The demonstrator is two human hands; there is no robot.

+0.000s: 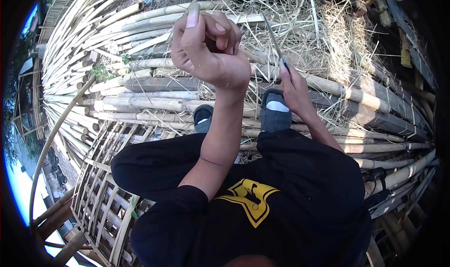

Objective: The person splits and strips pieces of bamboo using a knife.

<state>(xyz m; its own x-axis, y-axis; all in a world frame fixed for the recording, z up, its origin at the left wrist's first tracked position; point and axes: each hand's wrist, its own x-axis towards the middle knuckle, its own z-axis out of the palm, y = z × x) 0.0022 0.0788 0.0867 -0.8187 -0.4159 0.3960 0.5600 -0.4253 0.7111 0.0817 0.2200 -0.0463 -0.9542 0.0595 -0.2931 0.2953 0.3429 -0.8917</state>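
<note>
We see a black shirt (300, 206) with a bright yellow emblem (248, 199) (a black figure sits inside it). Our shoes (275, 117) are dark grey, and the bamboo poles (154, 103) run pale tan.

The curled fingers of the left hand (206, 51) hide most of its palm, so anything inside cannot be told, and the right hand (296, 90) covers most of the knife's (272, 36) handle. Toward nine o'clock, the distant structures (29, 96) are too small to read; at six, the frame crops the dark shirt (300, 220).
</note>
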